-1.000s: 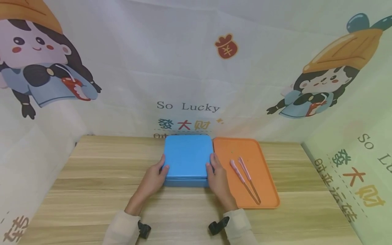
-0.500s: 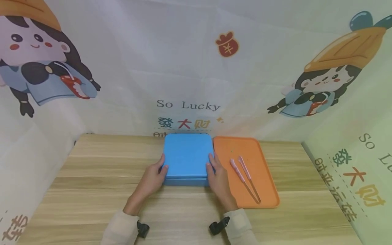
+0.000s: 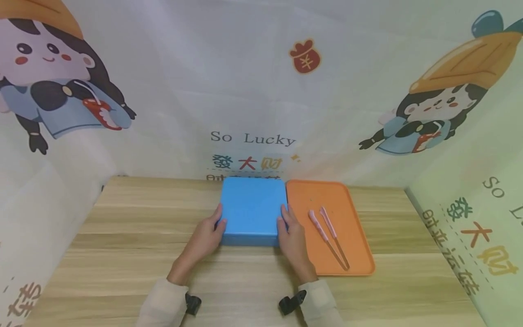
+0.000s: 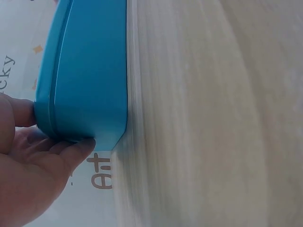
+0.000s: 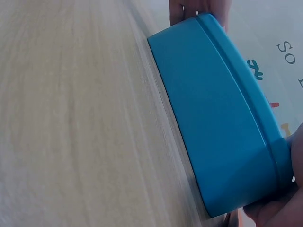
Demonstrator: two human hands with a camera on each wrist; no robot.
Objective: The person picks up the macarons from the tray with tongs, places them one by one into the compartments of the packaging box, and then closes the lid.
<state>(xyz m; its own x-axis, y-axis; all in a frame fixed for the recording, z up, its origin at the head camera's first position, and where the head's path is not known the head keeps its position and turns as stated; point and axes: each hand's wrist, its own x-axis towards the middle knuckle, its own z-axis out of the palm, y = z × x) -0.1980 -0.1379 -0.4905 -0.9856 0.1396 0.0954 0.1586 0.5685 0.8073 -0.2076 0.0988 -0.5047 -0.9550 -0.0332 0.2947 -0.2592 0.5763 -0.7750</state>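
Note:
A square blue lidded box [image 3: 254, 209] sits on the wooden table at the back, its lid on. My left hand [image 3: 208, 235] grips its left side near the front corner, thumb over the lid's edge. On the opposite side my right hand [image 3: 293, 234] holds it the same way. In the left wrist view, the fingers of the left hand [image 4: 42, 165] lie under the lid's rim against the box's side wall. The right wrist view shows the box's front wall [image 5: 213, 118] standing on the table, with the right hand [image 5: 284, 208] at the lower corner.
Right of the box lies an orange tray [image 3: 359, 254], close against it. A pair of tongs [image 3: 332, 240] with pink ends rests on the tray, beside a few tiny specks. Behind the wooden table [image 3: 135, 227] hangs a printed white cloth [image 3: 229, 68].
The dark seam under the lid's front edge looks narrower now. Both hands keep their grip on the box's sides, and the head view has shifted slightly.

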